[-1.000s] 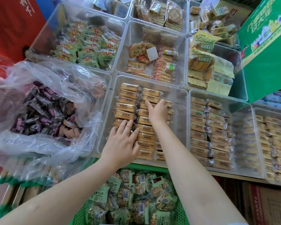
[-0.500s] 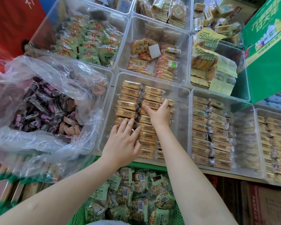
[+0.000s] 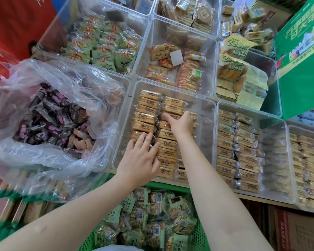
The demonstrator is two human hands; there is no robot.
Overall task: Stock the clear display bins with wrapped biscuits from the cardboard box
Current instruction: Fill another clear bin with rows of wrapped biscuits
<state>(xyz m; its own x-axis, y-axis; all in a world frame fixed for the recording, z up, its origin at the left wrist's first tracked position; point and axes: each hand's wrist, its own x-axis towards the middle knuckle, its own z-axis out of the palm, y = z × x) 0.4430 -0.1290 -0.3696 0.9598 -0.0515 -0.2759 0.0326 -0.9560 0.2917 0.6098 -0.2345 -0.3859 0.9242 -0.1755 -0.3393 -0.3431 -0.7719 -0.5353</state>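
Both arms reach up from the bottom of the frame into the centre clear bin point(image 3: 205, 113). The left hand point(image 3: 140, 158) lies flat, fingers straight, on the wrapped biscuits point(image 3: 147, 117). The right hand point(image 3: 181, 123) presses the next row, index finger extended, other fingers hidden.

Your left hand point(image 3: 140, 158): fingers flat on the wrapped biscuits point(image 3: 147, 117), near end of the clear bin point(image 3: 205, 127).
Your right hand point(image 3: 182, 123): farther in, forefinger pressing the right-hand row.
Beneath your forearms: green basket point(image 3: 198, 234).
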